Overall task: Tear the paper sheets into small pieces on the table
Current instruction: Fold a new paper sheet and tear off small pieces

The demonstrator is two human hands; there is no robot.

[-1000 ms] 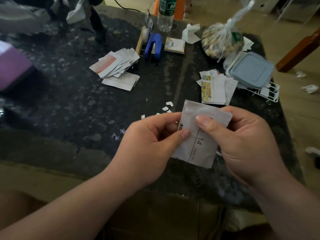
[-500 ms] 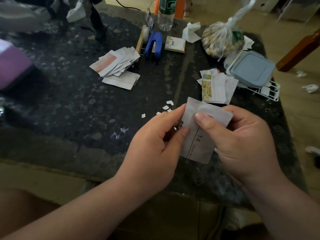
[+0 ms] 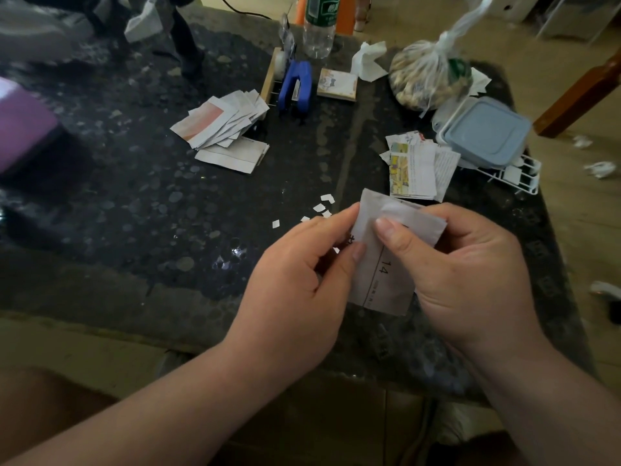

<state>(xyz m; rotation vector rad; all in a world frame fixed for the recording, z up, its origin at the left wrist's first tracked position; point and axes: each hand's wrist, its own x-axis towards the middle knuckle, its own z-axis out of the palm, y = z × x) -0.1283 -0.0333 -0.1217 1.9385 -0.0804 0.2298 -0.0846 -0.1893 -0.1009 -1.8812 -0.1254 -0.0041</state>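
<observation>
Right now my left hand [image 3: 302,280] and my right hand [image 3: 470,274] both pinch one paper sheet [image 3: 383,280], thumbs on its near face and fingers behind it. The two thumbs sit just beside each other below its far edge. The sheet is held in the air above the near part of the counter [image 3: 134,213], and a printed "14" and a ruled line show on it. I see no tear begun in it, though its far edge is blurred, so I cannot be sure.

Just beyond my left hand a few small white scraps [image 3: 322,205] lie on the dark stone. They are the only truly small pieces I can see. Farther off on the right is a stack of printed pieces [image 3: 415,166], beside a blue-lidded container [image 3: 484,132]. Farther on the left a fanned stack of larger pieces [image 3: 221,122] lies over another sheet, near a blue stapler [image 3: 295,84].

I judge the task to be at an early stage. Only a handful of scraps are finished, the sheet in my hands looks whole, and both stacks look too large to count as small pieces.
</observation>
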